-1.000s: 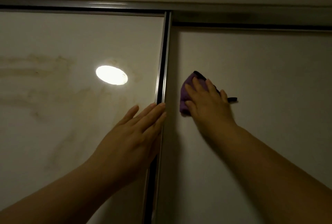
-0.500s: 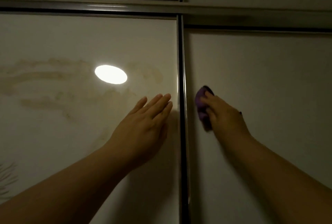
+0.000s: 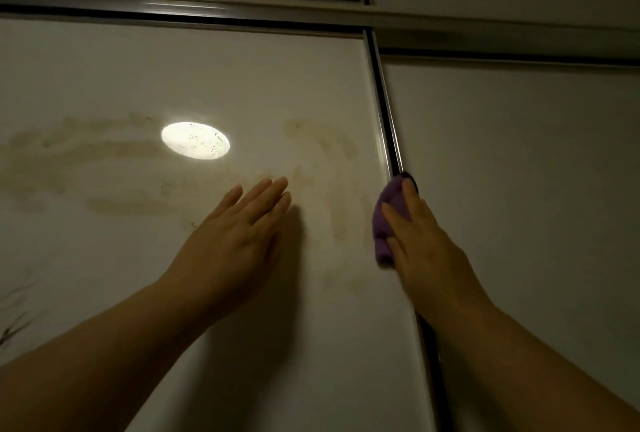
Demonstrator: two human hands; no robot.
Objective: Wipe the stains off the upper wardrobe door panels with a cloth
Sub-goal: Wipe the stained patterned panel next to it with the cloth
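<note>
The left door panel (image 3: 194, 85) lay open above the left hand (image 3: 239, 234); the raised vertical frame strip (image 3: 382, 112) barred sideways passage toward the right door panel (image 3: 519, 189).

You have 2 bare forearms in view, 1 entering from the lower left corner and 1 from the lower right. Neither carries a sleeve, cuff, watch or band as far as the picture reaches. Your left hand (image 3: 239, 234) wears no glove and no ring on the fingers that show. Your right hand (image 3: 422, 241) is likewise ungloved and ringless. The light is dim, so finer marks on your hands cannot be made out.
</note>
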